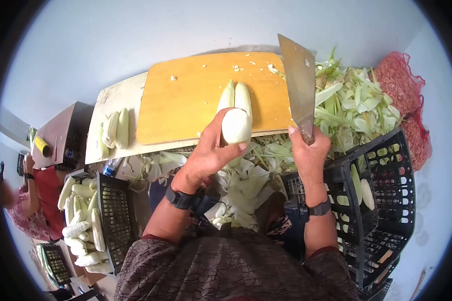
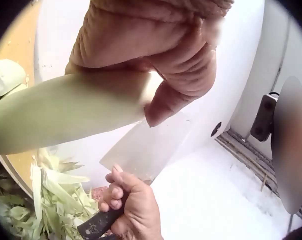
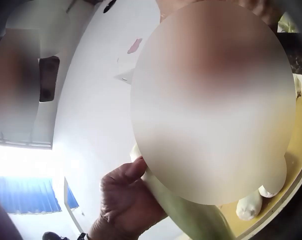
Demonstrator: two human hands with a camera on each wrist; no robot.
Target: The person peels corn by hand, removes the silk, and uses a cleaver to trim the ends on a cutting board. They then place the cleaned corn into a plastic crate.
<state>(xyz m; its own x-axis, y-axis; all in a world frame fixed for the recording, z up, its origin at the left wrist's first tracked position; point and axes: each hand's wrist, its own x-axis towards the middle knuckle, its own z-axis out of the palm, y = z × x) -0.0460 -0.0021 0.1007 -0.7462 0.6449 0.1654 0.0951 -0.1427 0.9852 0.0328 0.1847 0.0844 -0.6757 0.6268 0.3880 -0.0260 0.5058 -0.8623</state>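
In the head view my left hand (image 1: pixel 211 150) grips an ear of corn (image 1: pixel 236 126) with pale green husk, its rounded end facing up. Two husked ears (image 1: pixel 242 98) lie side by side on the orange board (image 1: pixel 186 100) just beyond it. My right hand (image 1: pixel 310 153) holds a cleaver (image 1: pixel 300 83) by its handle, the wide blade raised at the board's right edge. The left wrist view shows fingers around the corn (image 2: pixel 71 110), with the cleaver blade (image 2: pixel 146 147) behind. Much of the right wrist view is blurred.
Several ears (image 1: pixel 121 129) lie left of the board. A black crate (image 1: pixel 116 215) at the left holds many more. Loose husks (image 1: pixel 356 100) pile up at the right, near red mesh sacks (image 1: pixel 399 85) and another black crate (image 1: pixel 381 200). A person (image 1: pixel 30 195) is at the far left.
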